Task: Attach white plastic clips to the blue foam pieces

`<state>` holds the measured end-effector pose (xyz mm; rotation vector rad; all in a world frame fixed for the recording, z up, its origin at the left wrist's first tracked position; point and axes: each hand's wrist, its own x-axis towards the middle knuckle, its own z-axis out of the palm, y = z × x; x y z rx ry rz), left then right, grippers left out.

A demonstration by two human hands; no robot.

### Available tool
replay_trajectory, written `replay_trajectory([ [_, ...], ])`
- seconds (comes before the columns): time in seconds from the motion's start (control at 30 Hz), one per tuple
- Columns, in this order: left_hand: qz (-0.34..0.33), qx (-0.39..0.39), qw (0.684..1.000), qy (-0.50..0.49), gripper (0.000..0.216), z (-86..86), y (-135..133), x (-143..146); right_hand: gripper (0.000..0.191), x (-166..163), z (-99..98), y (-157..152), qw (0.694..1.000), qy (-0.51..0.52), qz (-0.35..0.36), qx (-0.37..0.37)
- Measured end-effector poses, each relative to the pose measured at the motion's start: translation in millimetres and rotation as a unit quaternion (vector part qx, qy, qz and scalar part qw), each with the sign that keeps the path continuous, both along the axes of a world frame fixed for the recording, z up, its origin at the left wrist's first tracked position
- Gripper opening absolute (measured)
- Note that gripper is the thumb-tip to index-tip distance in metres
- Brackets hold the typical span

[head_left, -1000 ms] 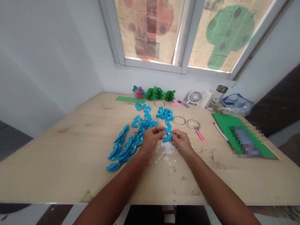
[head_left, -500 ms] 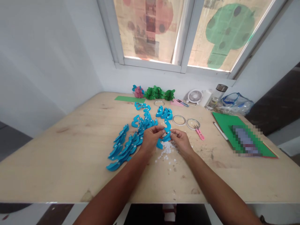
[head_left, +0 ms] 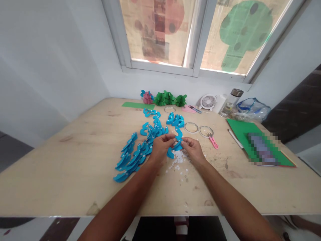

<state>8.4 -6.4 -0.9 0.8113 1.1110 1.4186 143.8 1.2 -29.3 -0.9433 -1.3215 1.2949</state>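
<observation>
Between my two hands is a blue curved paper cutout [head_left: 178, 144], pinched at its left side by my left hand [head_left: 162, 144] and at its right side by my right hand [head_left: 193, 148]. Just beyond my fingertips another blue paper piece [head_left: 178, 132] shows, and one more blue piece [head_left: 170, 153] lies below my left fingers. A long spread of blue paper cutouts [head_left: 140, 154] with small white squares on them lies to the left of my left hand. Small white paper bits [head_left: 178, 159] are scattered on the wood beneath my hands.
Tape rolls [head_left: 191, 127] and pink-handled thread snips [head_left: 213, 141] lie to the right. Farther right are a pen [head_left: 235, 139] and green sheets [head_left: 242, 129]. Green paper ornaments [head_left: 168, 98], a small fan [head_left: 208, 101] and a glass bottle [head_left: 231, 103] stand along the wall.
My hands stay nearly in place, both still pinching the blue cutout. The whole view has shifted slightly. At the lower right edge, part of a person's limb has come into view.
</observation>
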Motion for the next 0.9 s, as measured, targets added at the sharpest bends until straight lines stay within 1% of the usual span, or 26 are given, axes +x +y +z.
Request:
replay_trajectory([
  [0.13,-0.005,-0.006,1.0,-0.007,0.023,-1.7,1,0,0.025,0,1.0,-1,1.0,0.004,0.001,-0.001],
  [0.27,-0.004,-0.018,1.0,-0.023,0.023,0.5,0,0,0.026,-1,1.9,-2,1.0,0.003,-0.001,-0.006],
  [0.43,-0.021,-0.035,0.998,-0.036,0.023,2.7,-1,-1,0.032,-1,2.9,-2,1.0,-0.007,-0.004,-0.003],
  [0.73,-0.043,-0.039,0.995,-0.08,0.026,-6.6,4,-1,0.03,1,0.2,-1,1.0,-0.019,-0.005,0.011],
  [0.9,-0.044,-0.045,0.993,-0.098,0.029,-8.2,4,-1,0.031,0,1.6,-2,1.0,-0.014,-0.001,0.01],
])
